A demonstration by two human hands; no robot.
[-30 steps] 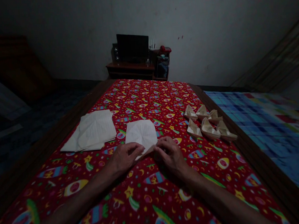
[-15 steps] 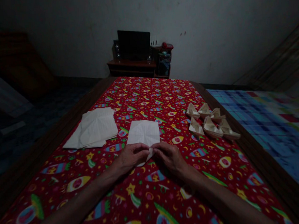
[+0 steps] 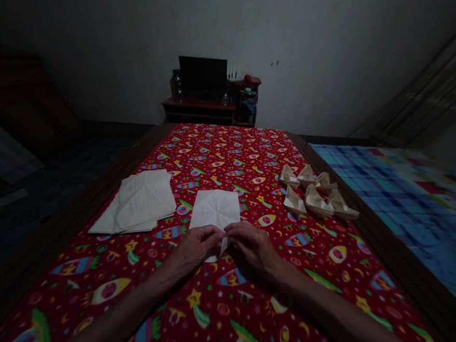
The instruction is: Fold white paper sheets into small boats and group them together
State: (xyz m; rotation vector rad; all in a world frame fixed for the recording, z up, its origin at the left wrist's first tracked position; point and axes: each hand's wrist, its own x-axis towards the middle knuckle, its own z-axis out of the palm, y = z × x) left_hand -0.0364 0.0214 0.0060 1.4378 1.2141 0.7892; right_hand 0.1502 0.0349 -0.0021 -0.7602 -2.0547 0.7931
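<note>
A creased sheet of white paper (image 3: 216,207) lies on the red patterned cloth (image 3: 227,155) in front of me. Its near edge is pinched between the fingertips of my left hand (image 3: 199,246) and my right hand (image 3: 254,245), which almost meet at the middle. Both thumbs and forefingers are closed on the paper, and a small part of it shows below them. The exact shape of the fold under my fingers is hidden. To the left rests a stack of paper sheets (image 3: 142,200). Several folded paper boats (image 3: 318,202) stand in two rows on the right.
Dark wooden edges (image 3: 389,243) border the cloth on both sides. Beyond the far end stand a monitor (image 3: 203,74) with speakers on a low desk (image 3: 198,105) and a red telephone (image 3: 252,79). A blue checked sheet (image 3: 373,181) spreads out at the right.
My view has tilted up a little and shifted slightly right, so everything sits lower in the picture. Both hands stay pinched on the paper's near edge, with only slight finger movement.
</note>
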